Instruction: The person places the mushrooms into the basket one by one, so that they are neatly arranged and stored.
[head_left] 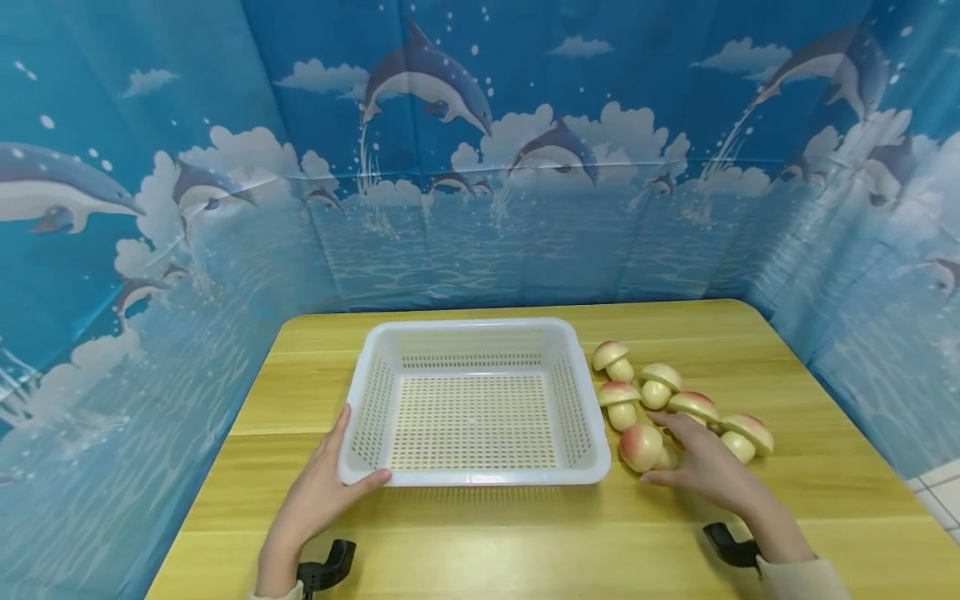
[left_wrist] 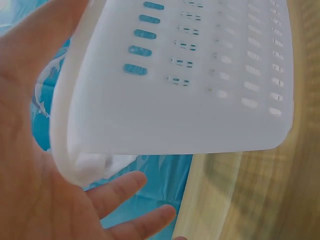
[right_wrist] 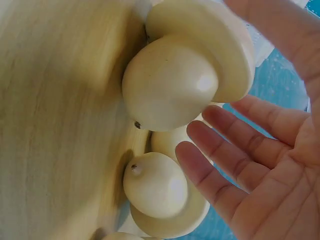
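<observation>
The right hand, fingers spread, could roll the round-capped mushroom by brushing it; the left hand, fingers extended, might shift the basket by pressing.

The left wrist view crops the white basket.

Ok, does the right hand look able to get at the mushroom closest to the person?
Most likely yes: the right hand is spread right beside that mushroom, nothing visible stands between them, and the basket is on the mushroom's other side, out of the way.
</observation>
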